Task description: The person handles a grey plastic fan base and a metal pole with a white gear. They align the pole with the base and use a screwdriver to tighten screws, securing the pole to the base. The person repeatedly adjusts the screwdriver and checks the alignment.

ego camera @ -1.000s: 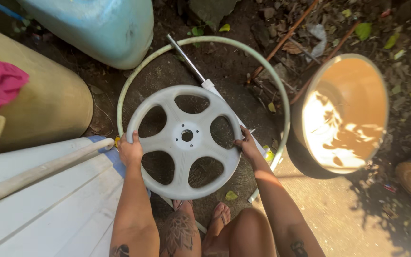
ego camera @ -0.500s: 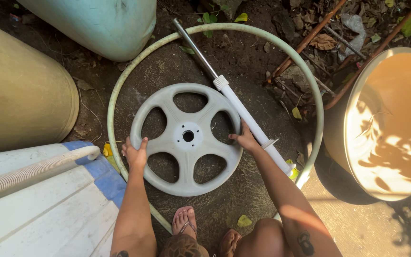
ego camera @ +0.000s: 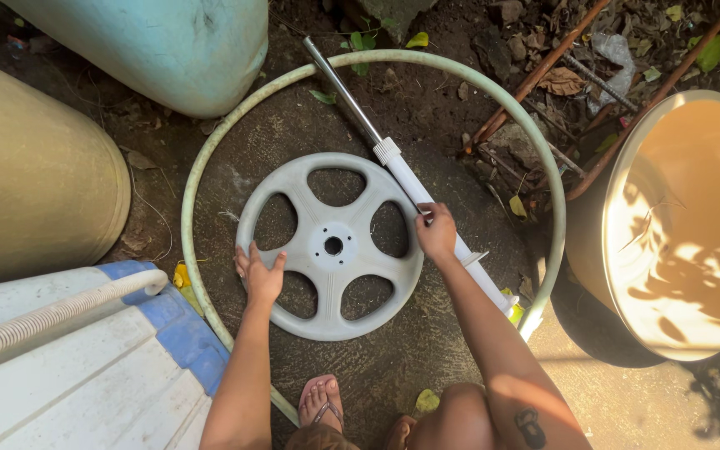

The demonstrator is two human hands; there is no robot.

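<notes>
I steady the grey spoked wheel (ego camera: 330,246) flat: left hand (ego camera: 260,275) spread on its rim, right hand (ego camera: 437,233) curled on the opposite edge beside the white rod (ego camera: 427,208).

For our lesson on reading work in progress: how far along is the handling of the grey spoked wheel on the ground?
Done: the spoked wheel lies flat on the dirt inside the pale hoop. In hand: the left hand rests open on its rim, and the right hand touches the rim beside the white pole. Left: both hands are yet to let go.
</notes>
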